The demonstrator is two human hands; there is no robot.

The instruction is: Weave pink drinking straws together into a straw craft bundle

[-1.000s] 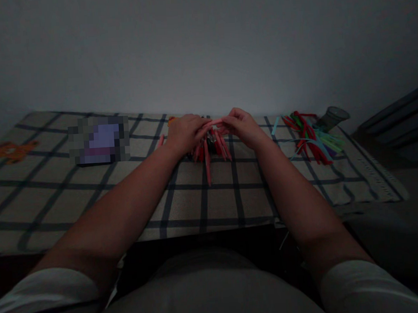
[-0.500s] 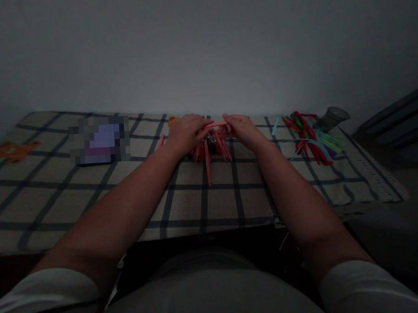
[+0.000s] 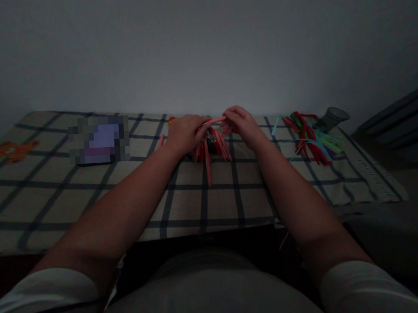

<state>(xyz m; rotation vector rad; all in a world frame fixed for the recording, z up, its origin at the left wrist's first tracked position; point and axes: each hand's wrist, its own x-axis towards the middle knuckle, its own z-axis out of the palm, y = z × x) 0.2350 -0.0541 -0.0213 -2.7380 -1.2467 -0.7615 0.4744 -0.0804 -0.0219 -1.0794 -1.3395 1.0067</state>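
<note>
A thin pink strip (image 3: 216,121) is stretched almost level between my two hands, over the middle of the table. My left hand (image 3: 188,133) pinches its left end, back of the hand upward. At the other end, my right hand (image 3: 240,124) grips it between thumb and forefinger, with the remaining fingers loosely curled. Below and behind the hands lies a pile of pink strips (image 3: 224,148) mixed with red and dark pieces, partly hidden by my left hand. One long pink strip (image 3: 208,168) sticks out of the pile toward me.
A checked cloth (image 3: 141,203) covers the table. On the left lie a blurred phone-like object (image 3: 104,141) and an orange cutout (image 3: 12,151). At the right, red, green and blue strips (image 3: 310,141) lie beside a tipped clear cup (image 3: 334,116). A wall (image 3: 202,53) rises behind.
My right hand has lifted slightly and turned, so the strip's right end tilts up a little. My left hand has hardly moved.
</note>
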